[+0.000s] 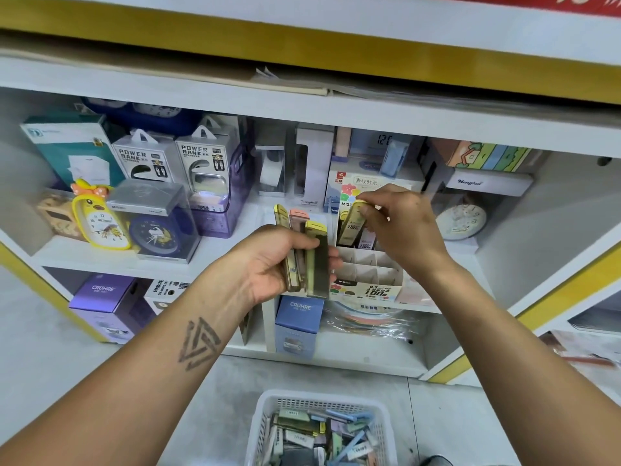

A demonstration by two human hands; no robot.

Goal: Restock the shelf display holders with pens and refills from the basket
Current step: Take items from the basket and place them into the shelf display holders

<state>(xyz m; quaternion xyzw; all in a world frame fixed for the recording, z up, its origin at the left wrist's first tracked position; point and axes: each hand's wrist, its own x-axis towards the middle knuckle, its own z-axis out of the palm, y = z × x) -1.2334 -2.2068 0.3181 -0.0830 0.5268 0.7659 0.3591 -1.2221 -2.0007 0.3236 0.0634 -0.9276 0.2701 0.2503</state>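
"POWER BANK" is printed on two white boxes (144, 159) (201, 159) on the shelf. "CRUHRE" is read on a purple box (104, 290) and a blue box (300, 309) below. "Menghui" is seen on a white clock box (477, 183). "0.7" and "100" are marked on the holder (373, 290) front; "素纹时光" on its header card (366, 181). Basket labels are too small to read.

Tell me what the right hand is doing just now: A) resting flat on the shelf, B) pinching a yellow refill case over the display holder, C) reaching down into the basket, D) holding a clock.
B: the right hand pinches a yellow refill case by its top, above the divided display holder, while the left hand grips several more cases.
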